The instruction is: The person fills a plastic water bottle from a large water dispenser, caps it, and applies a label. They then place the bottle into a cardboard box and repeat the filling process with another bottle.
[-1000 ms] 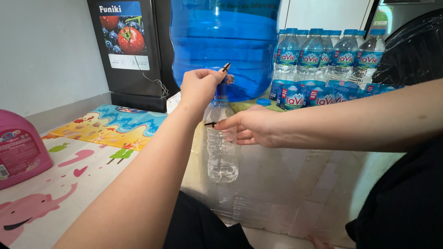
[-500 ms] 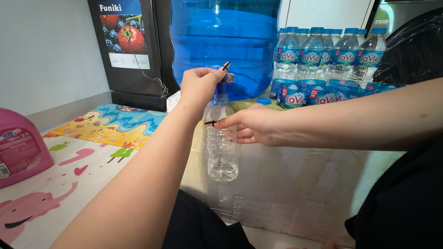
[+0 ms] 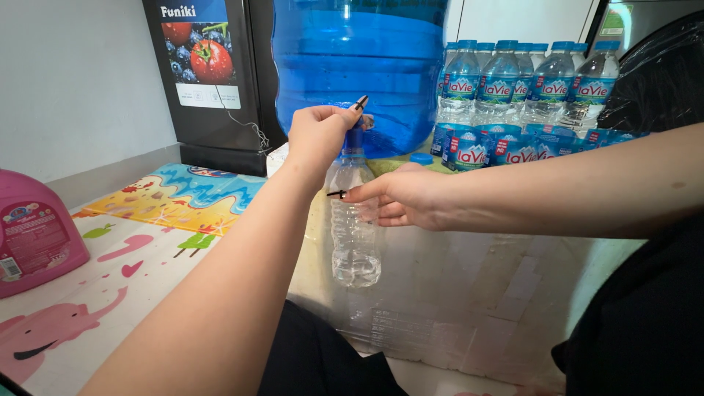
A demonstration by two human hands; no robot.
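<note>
Head view, frame centre: right hand (image 3: 400, 196) grips a clear plastic bottle (image 3: 353, 227) upright under the tap of the blue water jug (image 3: 359, 73); left hand (image 3: 319, 132) pinches that tap. Filling step, judged barely begun, since only a little water shows; next calls for keeping the bottle mouth under the tap.

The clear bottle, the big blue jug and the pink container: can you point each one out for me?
clear bottle (image 3: 355, 242), head view, on its ribbed middle.
big blue jug (image 3: 359, 66), head view, on its front wall.
pink container (image 3: 33, 235), head view, on its labelled side.
</note>
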